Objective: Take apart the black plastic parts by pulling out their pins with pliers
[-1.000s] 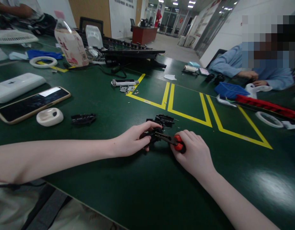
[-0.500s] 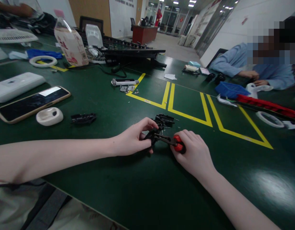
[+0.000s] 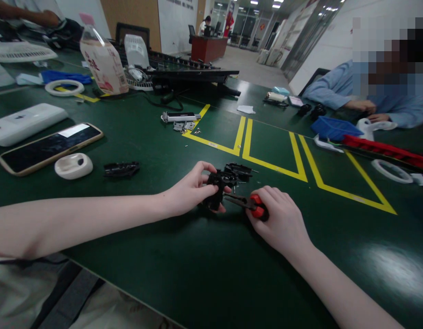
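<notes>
"What do the hands have?"

"The left hand [image 3: 193,191] pinches a small black part [image 3: 214,195] between thumb and fingers, near the middle of the tabletop [image 3: 197,274]; the right hand [image 3: 280,212] is wrapped round red-handled pliers [image 3: 248,203], their nose pointing at the part's right side; whether the tips touch it, I cannot tell."

"How would that part handle?"

"Light, I'd judge — a fingertip hold seems enough; probably stiff plastic, smooth enough to twist under a one-sided pull; any thin edges may snap before they bend."

"And where to grip it?"

"By its thickest body, thumb opposite fingers, skin clear of the nose; the pliers are likely heavier — best held by the red grips, squeezed gently, since hard metal could mark or crack plastic."

"What lies further out?"

"Just beyond the left hand, a cluster of black pieces [image 3: 239,171] with a thin pin-like end showing, likely easy to snag; well apart to the left, another black piece [image 3: 121,169], near a white shell [image 3: 74,166]; farther off, small metal plates [image 3: 184,126] beside the yellow tape [image 3: 247,137]."
</notes>
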Action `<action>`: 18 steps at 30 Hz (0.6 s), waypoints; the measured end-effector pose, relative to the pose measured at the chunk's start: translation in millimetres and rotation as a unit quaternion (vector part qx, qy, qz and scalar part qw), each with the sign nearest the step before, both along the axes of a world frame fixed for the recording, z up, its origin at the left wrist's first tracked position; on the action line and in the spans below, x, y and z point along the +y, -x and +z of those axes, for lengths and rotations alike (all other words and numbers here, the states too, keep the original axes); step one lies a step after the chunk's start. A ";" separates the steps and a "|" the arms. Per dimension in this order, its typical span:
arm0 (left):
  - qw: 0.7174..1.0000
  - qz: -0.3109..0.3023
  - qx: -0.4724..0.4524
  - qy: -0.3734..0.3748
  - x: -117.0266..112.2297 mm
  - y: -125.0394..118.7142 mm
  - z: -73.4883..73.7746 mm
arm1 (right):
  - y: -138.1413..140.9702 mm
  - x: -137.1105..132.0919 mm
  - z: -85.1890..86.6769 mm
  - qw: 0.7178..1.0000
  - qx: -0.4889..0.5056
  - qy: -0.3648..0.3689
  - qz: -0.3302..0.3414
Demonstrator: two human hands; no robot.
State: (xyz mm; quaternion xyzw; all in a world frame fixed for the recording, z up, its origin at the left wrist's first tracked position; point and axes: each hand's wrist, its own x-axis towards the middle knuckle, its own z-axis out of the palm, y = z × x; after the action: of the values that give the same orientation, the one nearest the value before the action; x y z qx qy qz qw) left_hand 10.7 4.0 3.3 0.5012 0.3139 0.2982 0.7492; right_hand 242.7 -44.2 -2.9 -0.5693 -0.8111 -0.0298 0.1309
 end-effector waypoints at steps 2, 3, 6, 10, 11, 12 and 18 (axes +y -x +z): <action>1.000 -0.013 -0.010 0.007 -1.8 -1.2 -0.1 | 0.0 0.2 -0.4 1.000 -0.002 -0.001 -0.003; 1.000 -0.022 -0.016 0.011 -2.7 -1.7 -0.2 | -0.1 0.4 -0.6 1.000 -0.005 -0.001 -0.006; 0.997 -0.051 -0.047 0.038 -3.8 -2.3 -0.8 | 0.0 1.1 -0.8 1.000 -0.019 0.001 -0.019; 0.990 -0.074 -0.096 0.071 -2.0 -1.5 -3.0 | -0.1 2.0 -0.6 0.999 -0.035 0.008 -0.036; 0.990 -0.075 -0.100 0.070 -1.9 -1.1 -3.5 | -0.3 2.1 -0.8 0.999 -0.035 0.008 -0.037; 0.990 -0.076 -0.102 0.065 -2.2 -0.7 -3.9 | -0.7 2.3 -1.2 0.999 -0.033 0.006 -0.038; 0.993 -0.084 -0.085 0.010 -7.2 1.3 -4.1 | -4.0 2.9 -4.0 0.999 -0.004 -0.013 -0.034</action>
State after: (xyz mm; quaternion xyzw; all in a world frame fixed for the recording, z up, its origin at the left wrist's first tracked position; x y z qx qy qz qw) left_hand 9.4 -3.2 -0.8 0.4911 0.2086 0.2729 0.8005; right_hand 246.7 -41.3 -6.9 -0.5946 -0.7914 -0.0465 0.1341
